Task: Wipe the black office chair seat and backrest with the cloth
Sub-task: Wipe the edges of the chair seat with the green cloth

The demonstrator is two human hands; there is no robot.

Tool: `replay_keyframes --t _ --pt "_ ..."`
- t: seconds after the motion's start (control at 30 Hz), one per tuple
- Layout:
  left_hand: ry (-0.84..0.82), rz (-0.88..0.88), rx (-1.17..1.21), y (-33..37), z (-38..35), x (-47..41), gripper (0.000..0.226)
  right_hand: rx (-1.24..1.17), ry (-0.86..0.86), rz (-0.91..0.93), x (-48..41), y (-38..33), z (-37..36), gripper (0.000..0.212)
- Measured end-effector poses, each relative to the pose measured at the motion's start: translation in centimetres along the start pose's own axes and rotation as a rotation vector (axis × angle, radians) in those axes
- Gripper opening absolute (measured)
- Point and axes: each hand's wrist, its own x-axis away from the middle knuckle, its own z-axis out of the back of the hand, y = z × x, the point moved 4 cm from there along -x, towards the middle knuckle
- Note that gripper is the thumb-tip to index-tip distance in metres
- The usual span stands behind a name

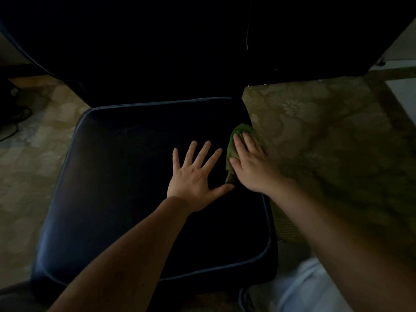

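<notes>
Green cloth: soft, light and bunched; it lies at the seat's right edge under my right hand.
Right hand: fingers straight, pressing the cloth down, not curled round it.
Left hand: fingers splayed flat on the seat, holding nothing.
Seat: black, padded, smooth; I judge it yields a little.
Backrest: far, dark, upright.
Hold: I would press with a flat palm mid-cloth.
Containers: I see none.
</notes>
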Motion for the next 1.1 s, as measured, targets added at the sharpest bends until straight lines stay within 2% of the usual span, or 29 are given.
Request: replay_keyframes --t 0.33,0.53,0.7,0.97,1.1 --pt "-0.008 -0.037 -0.005 -0.2 -0.3 0.0 0.094 0.078 -0.002 0.06 2.9 -0.3 -0.5 0.065" --pt "0.01 -0.016 -0.003 0.0 -0.2 0.0 0.097 0.024 0.029 -0.004 0.7 -0.1 0.2 0.066" --pt "0.011 -0.021 0.001 -0.1 -0.2 0.0 0.096 0.116 -0.008 0.018 2.4 -0.3 -0.3 0.067" --pt "0.004 -0.014 0.003 0.1 0.1 0.1 0.1 0.001 -0.032 0.01 1.1 0.6 1.1 0.063" --pt "0.015 -0.006 -0.002 0.1 0.1 0.1 0.102 0.063 -0.028 0.028 2.1 0.7 0.3 0.064"
